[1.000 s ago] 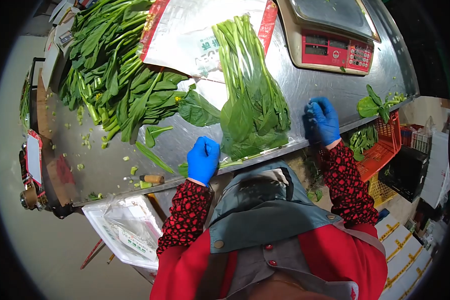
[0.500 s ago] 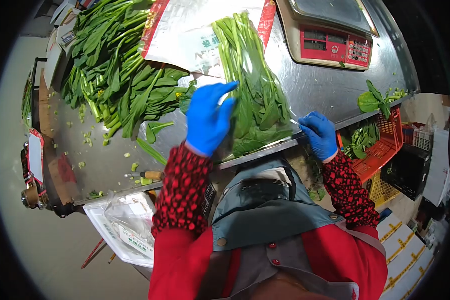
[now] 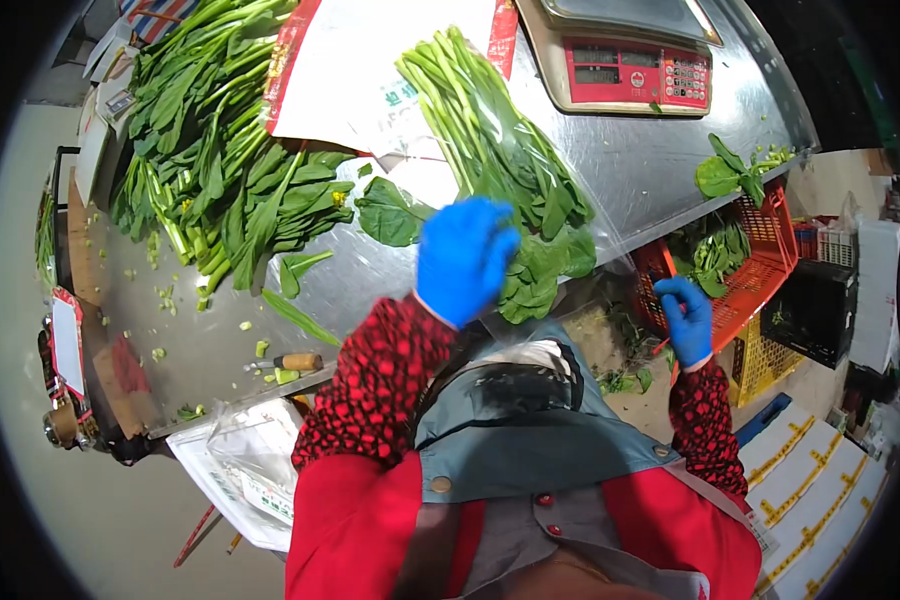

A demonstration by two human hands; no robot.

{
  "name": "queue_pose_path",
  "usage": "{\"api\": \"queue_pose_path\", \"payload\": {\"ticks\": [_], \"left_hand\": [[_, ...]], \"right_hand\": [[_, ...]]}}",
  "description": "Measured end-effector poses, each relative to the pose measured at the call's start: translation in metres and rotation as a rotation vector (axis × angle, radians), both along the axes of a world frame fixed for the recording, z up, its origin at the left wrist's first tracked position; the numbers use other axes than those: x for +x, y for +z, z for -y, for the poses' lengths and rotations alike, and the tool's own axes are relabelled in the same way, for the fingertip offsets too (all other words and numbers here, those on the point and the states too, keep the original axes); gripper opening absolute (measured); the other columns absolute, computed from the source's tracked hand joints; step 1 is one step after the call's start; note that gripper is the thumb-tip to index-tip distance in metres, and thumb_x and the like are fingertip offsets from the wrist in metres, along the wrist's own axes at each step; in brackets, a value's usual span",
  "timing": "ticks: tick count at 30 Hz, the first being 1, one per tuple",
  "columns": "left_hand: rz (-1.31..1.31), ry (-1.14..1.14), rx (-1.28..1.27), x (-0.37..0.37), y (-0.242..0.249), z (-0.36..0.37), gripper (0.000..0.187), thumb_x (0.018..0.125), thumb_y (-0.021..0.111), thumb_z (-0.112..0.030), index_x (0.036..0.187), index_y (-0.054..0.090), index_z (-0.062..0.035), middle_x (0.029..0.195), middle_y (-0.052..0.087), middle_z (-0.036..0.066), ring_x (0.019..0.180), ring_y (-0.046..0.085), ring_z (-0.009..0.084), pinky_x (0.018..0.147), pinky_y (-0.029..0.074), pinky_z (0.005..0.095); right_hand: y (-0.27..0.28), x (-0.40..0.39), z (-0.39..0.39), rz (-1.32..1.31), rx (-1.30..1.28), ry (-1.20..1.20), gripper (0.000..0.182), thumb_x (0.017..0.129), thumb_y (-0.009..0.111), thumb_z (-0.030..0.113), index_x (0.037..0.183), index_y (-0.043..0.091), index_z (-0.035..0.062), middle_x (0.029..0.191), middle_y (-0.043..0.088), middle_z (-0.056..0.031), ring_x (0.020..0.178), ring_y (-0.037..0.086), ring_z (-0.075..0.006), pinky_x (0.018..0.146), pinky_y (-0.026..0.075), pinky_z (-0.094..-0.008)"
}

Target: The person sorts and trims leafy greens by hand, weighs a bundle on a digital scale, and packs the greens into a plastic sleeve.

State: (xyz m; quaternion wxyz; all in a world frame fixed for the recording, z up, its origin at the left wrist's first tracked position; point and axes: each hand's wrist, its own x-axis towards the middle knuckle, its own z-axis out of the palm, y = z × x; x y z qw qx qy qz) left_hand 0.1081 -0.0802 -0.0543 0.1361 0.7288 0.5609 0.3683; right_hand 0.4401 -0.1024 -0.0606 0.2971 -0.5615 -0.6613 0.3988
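A bunch of choy sum (image 3: 450,105) lies on the metal table, stems pointing away, leaves at the near edge. A clear plastic bag (image 3: 588,205) surrounds at least part of it; its film is hard to trace. My left hand (image 3: 465,262), gloved in blue, is over the left side of the leaves, fingers curled and closed. What lies under those fingers is hidden. Off the table edge to the right is my right hand (image 3: 685,320), also blue-gloved, its fingers bent in a pinch at the stretched film of the bag.
A large heap of choy sum (image 3: 220,150) covers the table's left side. A scale (image 3: 635,75) stands at the back right. Near the front edge lies a wooden-handled knife (image 3: 295,361). A printed bag (image 3: 360,70) lies behind the bunch. An orange crate (image 3: 770,235) stands below right.
My right hand has moved right and down, away from the table edge. My left hand has moved right and down onto the leaves, its fingers now curled. The near leaves have spread beyond the table edge.
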Motion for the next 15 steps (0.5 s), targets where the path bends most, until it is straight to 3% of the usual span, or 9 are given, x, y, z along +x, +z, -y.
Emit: {"api": "queue_pose_path", "payload": {"ticks": [2,4,5,7,8,11,13,15], "left_hand": [[-0.028,-0.192,-0.044,0.022,0.006,0.023,0.035,0.069,0.067,-0.025,0.098,0.057,-0.0084,0.085,0.054,0.013,0.079,0.053,0.0294,0.067,0.042,0.0368],[-0.078,-0.24,-0.026,0.041,0.005,0.042,0.036,0.068,0.067,-0.027,0.098,0.056,-0.0092,0.087,0.054,0.012,0.082,0.052,0.029,0.069,0.041,0.0364],[-0.134,-0.286,-0.013,0.046,0.002,0.046,0.038,0.067,0.067,-0.03,0.098,0.056,-0.01,0.09,0.054,0.011,0.085,0.052,0.0286,0.07,0.041,0.036],[-0.176,-0.266,-0.003,0.048,-0.008,0.05,0.036,0.067,0.066,-0.03,0.096,0.056,-0.01,0.09,0.054,0.01,0.085,0.051,0.0277,0.069,0.04,0.0358],[-0.226,-0.248,-0.001,0.048,-0.014,0.051,0.035,0.067,0.065,-0.029,0.095,0.056,-0.0099,0.09,0.053,0.009,0.085,0.051,0.0268,0.069,0.04,0.0357],[-0.304,-0.234,-0.019,0.047,-0.032,0.053,0.031,0.067,0.061,-0.027,0.093,0.055,-0.0094,0.087,0.052,0.007,0.083,0.05,0.025,0.068,0.039,0.0349],[-0.365,-0.258,-0.044,0.046,-0.037,0.05,0.028,0.067,0.055,-0.021,0.091,0.053,-0.0082,0.08,0.05,0.006,0.078,0.049,0.0231,0.065,0.038,0.0337],[-0.317,-0.26,-0.024,0.045,-0.034,0.049,0.025,0.066,0.058,-0.019,0.089,0.053,-0.0081,0.077,0.049,0.005,0.074,0.049,0.0227,0.062,0.038,0.034]], "right_hand": [[0.004,-0.022,0.015,-0.232,-0.534,0.013,0.016,0.085,0.049,0.006,0.098,0.058,0.0028,0.085,0.061,-0.0048,0.069,0.056,-0.01,0.062,0.045,-0.0239],[0.005,-0.049,0.024,-0.459,-0.876,0.073,0.021,0.087,0.049,0.012,0.105,0.054,0.0021,0.072,0.057,-0.0021,0.063,0.055,-0.0094,0.057,0.043,-0.0224],[-0.001,-0.06,0.028,-0.452,-0.871,0.073,0.021,0.087,0.049,0.012,0.105,0.054,0.0021,0.072,0.057,-0.0021,0.063,0.055,-0.0094,0.057,0.043,-0.0224],[-0.025,-0.072,0.033,-0.894,-1.011,-0.112,0.025,0.088,0.051,0.018,0.107,0.053,0.0024,0.065,0.051,-0.0002,0.062,0.054,-0.0106,0.056,0.043,-0.023],[-0.038,-0.07,0.03,-0.885,-1.01,-0.108,0.025,0.088,0.051,0.018,0.107,0.053,0.0024,0.065,0.051,-0.0002,0.062,0.054,-0.0106,0.056,0.043,-0.023],[-0.068,-0.065,0.013,-1.6,-1.044,-0.025,0.03,0.087,0.052,0.023,0.108,0.052,0.0018,0.072,0.055,-0.0057,0.067,0.052,-0.0155,0.059,0.043,-0.0292],[-0.062,-0.063,0.009,-1.528,-0.981,-0.013,0.028,0.087,0.052,0.021,0.107,0.053,0.0016,0.078,0.056,-0.0073,0.072,0.053,-0.0172,0.062,0.044,-0.0302],[-0.044,-0.064,0.006,-1.395,-0.842,-0.005,0.024,0.086,0.052,0.015,0.105,0.055,0.0014,0.09,0.057,-0.0104,0.083,0.055,-0.0205,0.068,0.046,-0.0322]]}}
